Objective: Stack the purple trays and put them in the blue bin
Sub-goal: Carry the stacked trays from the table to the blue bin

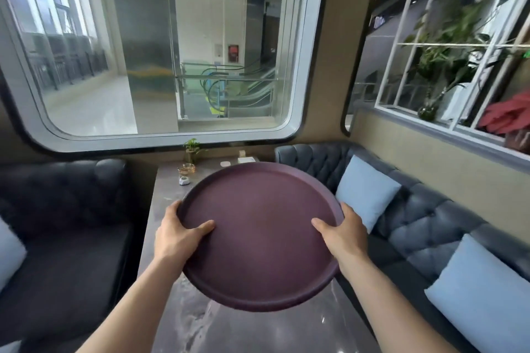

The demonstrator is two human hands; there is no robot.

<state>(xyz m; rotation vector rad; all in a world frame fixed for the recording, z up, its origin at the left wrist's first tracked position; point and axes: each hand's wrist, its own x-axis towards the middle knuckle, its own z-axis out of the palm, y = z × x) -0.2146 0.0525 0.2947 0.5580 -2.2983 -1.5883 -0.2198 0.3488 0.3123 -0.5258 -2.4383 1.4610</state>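
Note:
A round purple tray (261, 235) hangs above the marble table (169, 198), held level and facing up. My left hand (179, 233) grips its left rim, thumb lying on the tray's inner surface. My right hand (341, 233) grips the right rim the same way. Whether more than one tray is in the hold I cannot tell; only one top surface shows. No blue bin is in view.
Small items stand at the table's far end: a glass ashtray (186, 169), a little plant (191, 149) and a white box (247, 159). Dark tufted sofas flank the table, with pale blue cushions (367, 192) on the right one. A large window (160, 46) lies ahead.

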